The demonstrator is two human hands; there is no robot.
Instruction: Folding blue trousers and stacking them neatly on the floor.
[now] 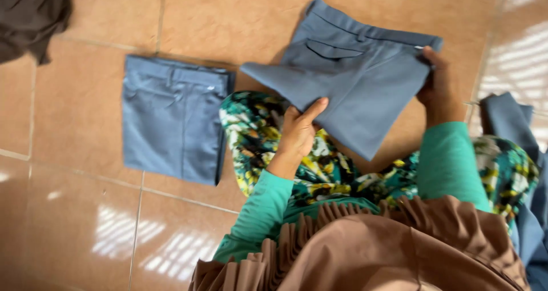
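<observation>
Hands, left and right, pinch blue-grey trousers (half-folded) with closed fingers.

Folded trousers are lying on the floor at left; the held trousers are spreading right of them, over the lap; another garment is sitting far left.

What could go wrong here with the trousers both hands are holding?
1. The blue-grey trousers are gripped only at two edges, by the left hand and right hand; the fold may slip open.
2. They hang partly over the floral lap, so creases could form unevenly.
</observation>
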